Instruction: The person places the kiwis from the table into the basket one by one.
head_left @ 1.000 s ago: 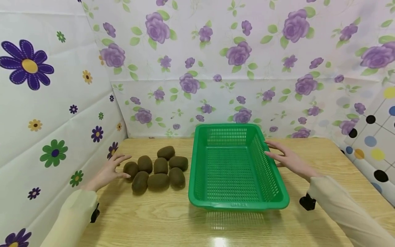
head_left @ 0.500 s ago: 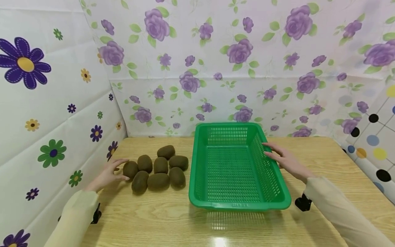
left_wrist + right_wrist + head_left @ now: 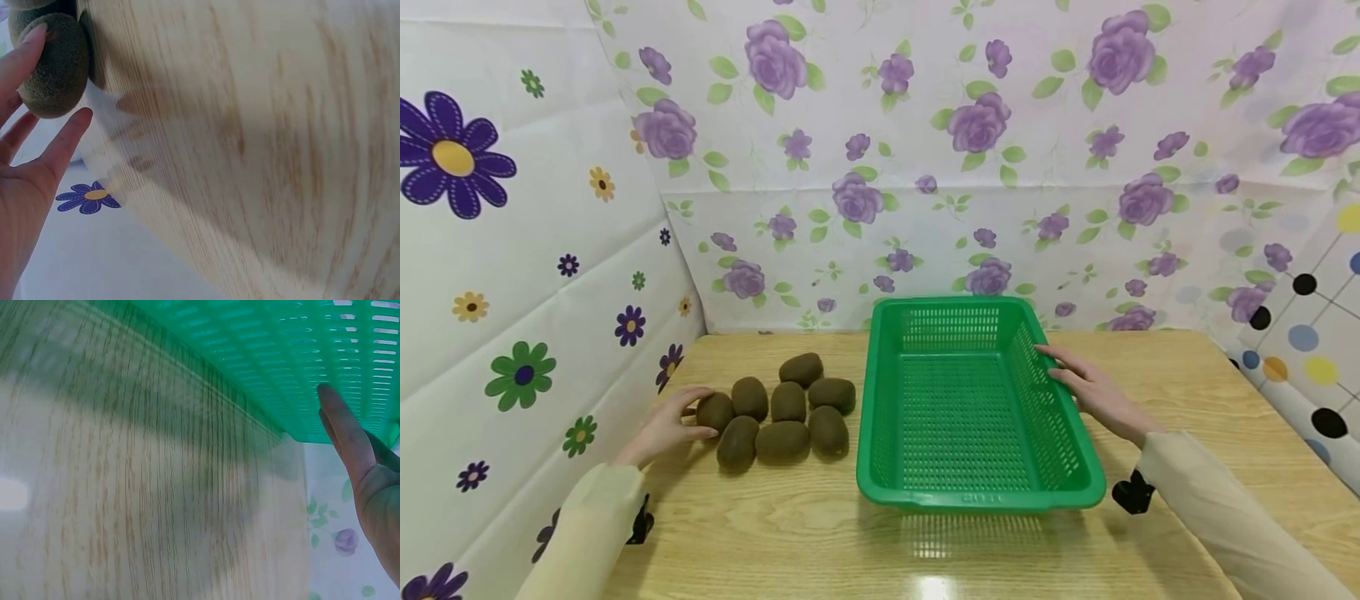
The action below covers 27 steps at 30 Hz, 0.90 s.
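Several brown fuzzy kiwis lie together on the table, left of a green plastic basket [image 3: 962, 500]. My left hand [image 3: 666, 427] is at the leftmost kiwi [image 3: 715, 411]. In the left wrist view one fingertip overlaps that kiwi [image 3: 59, 72], while another digit stands just below it with a small gap; the fingers [image 3: 69, 134] are spread around it. My right hand [image 3: 1097, 392] is at the basket's right rim, fingertips laid over the edge. In the right wrist view its fairly straight fingers [image 3: 344, 428] lie along the outside of the slotted wall.
The wooden table [image 3: 760, 533] carries the kiwis and basket. A flowered cloth [image 3: 925, 167] hangs behind, and another patterned cloth [image 3: 580, 333] stands close by the left hand. A dotted cloth [image 3: 1300, 333] borders the right side. The basket's inside shows only its slotted bottom.
My left hand has moved slightly right and closer around the leftmost kiwi. The right hand has shifted slightly along the basket's right rim. Kiwis and basket stay in place.
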{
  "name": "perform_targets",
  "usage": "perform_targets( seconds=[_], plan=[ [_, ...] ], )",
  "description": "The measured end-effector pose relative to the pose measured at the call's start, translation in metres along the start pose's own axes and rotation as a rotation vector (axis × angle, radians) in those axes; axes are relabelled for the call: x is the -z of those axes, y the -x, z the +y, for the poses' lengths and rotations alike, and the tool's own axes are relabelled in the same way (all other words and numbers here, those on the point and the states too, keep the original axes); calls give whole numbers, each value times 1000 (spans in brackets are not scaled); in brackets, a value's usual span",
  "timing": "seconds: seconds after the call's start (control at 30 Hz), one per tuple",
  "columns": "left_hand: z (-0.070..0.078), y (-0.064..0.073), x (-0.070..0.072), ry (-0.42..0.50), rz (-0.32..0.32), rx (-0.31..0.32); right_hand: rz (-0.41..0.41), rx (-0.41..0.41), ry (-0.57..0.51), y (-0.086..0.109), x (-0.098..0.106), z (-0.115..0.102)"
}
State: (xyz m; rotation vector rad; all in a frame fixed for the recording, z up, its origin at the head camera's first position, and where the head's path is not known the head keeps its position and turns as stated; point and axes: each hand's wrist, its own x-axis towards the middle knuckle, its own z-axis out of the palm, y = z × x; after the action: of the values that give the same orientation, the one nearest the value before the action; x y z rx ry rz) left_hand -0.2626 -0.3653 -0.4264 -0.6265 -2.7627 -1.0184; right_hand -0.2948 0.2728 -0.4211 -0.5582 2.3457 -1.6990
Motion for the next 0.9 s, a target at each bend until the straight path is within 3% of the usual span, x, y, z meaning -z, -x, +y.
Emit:
perform_targets(
  seconds=[0.33, 0.9],
  plan=[
    [3, -1, 0, 40, -12, 116, -63, -21, -232, 0, 0, -1],
    [0, 14, 2, 119, 66, 132, -102, -13, -281, 1, 0, -1]
  ],
)
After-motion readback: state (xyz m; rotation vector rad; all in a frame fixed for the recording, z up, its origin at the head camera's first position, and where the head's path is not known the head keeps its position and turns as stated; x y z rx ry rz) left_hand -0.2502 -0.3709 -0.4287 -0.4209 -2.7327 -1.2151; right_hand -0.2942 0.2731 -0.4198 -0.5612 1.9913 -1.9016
